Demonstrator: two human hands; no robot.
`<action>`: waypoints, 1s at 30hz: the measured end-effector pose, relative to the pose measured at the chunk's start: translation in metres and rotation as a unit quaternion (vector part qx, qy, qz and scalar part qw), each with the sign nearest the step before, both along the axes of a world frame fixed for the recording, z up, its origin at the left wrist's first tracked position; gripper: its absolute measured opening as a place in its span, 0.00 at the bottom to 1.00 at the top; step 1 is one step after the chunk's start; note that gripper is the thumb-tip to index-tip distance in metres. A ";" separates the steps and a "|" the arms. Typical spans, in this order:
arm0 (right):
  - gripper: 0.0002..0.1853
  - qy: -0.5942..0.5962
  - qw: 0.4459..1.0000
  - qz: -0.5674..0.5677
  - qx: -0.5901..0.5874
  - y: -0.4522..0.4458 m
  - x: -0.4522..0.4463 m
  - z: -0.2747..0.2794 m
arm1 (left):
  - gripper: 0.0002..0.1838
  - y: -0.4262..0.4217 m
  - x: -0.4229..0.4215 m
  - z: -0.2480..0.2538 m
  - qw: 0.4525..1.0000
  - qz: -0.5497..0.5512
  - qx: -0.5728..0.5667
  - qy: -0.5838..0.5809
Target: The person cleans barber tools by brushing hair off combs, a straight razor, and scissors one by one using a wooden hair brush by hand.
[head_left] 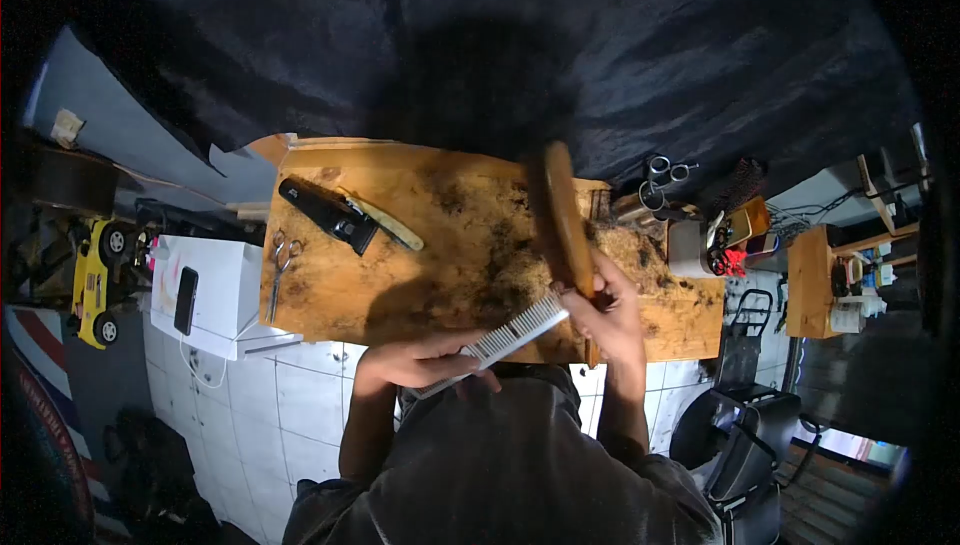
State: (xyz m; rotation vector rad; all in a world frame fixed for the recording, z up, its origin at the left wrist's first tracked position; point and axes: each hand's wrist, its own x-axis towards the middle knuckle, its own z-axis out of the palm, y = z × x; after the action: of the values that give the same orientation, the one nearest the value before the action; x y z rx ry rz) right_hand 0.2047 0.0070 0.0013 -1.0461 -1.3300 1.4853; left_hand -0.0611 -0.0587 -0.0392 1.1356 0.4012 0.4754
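Note:
A white wide-toothed comb [522, 331] slants up to the right in front of my body. My left hand [425, 359] is closed around its lower end. My right hand [610, 311] grips the handle of a long wooden brush [565, 210], which stands almost upright with dark bristles towards the left. The comb's upper end meets my right fingers; I cannot tell whether they hold it too. Beyond my hands, a black hair clipper [328, 217] and a pale-handled razor [385, 220] lie on the wooden table [440, 290]. Scissors [280, 270] rest near its left edge.
Dark hair clippings cover much of the tabletop. At the back right are more scissors [660, 180] and a container [690, 250] of tools. A phone [186, 300] lies on a white box [225, 285] at left, near a yellow toy car [97, 283]. A black chair [745, 440] stands right.

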 end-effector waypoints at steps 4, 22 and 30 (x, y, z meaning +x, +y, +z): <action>0.26 -0.021 0.999 0.002 -0.046 -0.002 -0.007 0.006 | 0.38 0.010 -0.002 0.032 0.982 0.049 -0.089 -0.158; 0.27 -0.178 0.982 -0.019 0.054 -0.022 -0.013 0.013 | 0.12 0.020 0.010 0.025 0.774 0.617 -0.075 -0.122; 0.34 -0.298 0.950 0.042 0.080 -0.037 -0.020 0.023 | 0.12 0.010 0.024 0.034 0.848 0.527 -0.010 -0.053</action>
State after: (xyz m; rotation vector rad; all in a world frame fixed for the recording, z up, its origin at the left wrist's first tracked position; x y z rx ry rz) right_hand 0.1843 -0.0298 0.0238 -1.4071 -1.8983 1.1280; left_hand -0.0376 -0.0485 -0.0053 0.7734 0.9306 1.4865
